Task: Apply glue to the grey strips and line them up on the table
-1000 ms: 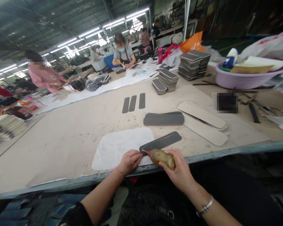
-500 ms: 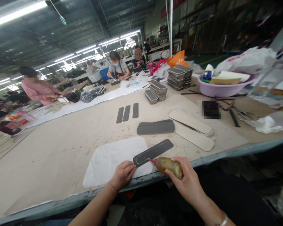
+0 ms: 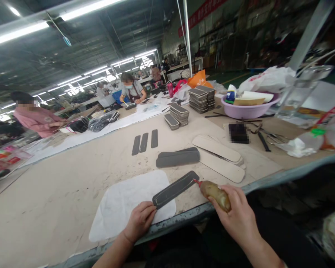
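A dark grey strip (image 3: 175,190) with rounded ends lies slanted, partly over a white sheet (image 3: 114,204) at the table's near edge. My left hand (image 3: 140,220) pinches the strip's near-left end between thumb and fingers. In my right hand (image 3: 237,208) is a squeeze bottle (image 3: 215,194) of yellowish-brown contents, tilted, its red nozzle at the strip's far-right end. A thin pale line of glue runs along the strip near its edge. Just beyond lie a pile of dark grey strips (image 3: 178,158) and overlapping beige strips (image 3: 222,163).
Three small dark strips (image 3: 144,142) lie farther back, left of stacked grey pieces (image 3: 178,114). A purple basin (image 3: 249,110) and scissors (image 3: 273,137) are at the right. Two co-workers, one in a pink top (image 3: 37,119), work across the table.
My right hand has moved the bottle's nozzle along the strip toward its far-right end, and the pale line now reaches there. My left hand still holds the near end. The camera view has shifted.
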Tool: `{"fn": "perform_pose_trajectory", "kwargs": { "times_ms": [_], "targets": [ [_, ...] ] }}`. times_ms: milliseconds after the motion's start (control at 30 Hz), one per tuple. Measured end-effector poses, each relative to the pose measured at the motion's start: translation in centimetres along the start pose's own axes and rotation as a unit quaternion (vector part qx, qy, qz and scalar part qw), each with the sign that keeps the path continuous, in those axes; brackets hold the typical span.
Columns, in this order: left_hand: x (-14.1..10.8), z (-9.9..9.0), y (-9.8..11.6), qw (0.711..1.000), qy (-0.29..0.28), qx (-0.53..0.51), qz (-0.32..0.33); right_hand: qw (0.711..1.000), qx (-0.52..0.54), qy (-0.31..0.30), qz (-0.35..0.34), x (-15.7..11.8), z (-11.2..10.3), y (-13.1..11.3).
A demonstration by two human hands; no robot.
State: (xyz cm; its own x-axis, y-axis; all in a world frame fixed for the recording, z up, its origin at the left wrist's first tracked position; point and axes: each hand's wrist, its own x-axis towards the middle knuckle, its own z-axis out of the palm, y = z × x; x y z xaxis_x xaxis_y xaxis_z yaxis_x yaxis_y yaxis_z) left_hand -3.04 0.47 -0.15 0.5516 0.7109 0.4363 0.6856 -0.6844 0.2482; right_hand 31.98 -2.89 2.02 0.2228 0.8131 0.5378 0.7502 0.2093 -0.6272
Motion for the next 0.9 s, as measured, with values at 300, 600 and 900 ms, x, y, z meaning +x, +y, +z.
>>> {"fn": "perform_pose_trajectory", "kwargs": {
  "times_ms": [300, 600, 900],
  "targets": [
    [0.1, 0.1, 0.0, 0.999, -0.005, -0.027, -0.018, 0.985, 0.138, -0.086, -0.055, -1.5, 3.6, -4.0],
    [-0.1, 0.4, -0.2, 0.999, -0.007, -0.039, -0.031, 0.999, 0.046, -0.017, -0.003, 0.0, 1.6, -0.7],
    [0.2, 0.5, -0.1, 0.998, -0.004, -0.054, -0.03, 0.998, 0.026, 0.051, 0.016, 2.4, 0.6, 0.5]
  ]
}}
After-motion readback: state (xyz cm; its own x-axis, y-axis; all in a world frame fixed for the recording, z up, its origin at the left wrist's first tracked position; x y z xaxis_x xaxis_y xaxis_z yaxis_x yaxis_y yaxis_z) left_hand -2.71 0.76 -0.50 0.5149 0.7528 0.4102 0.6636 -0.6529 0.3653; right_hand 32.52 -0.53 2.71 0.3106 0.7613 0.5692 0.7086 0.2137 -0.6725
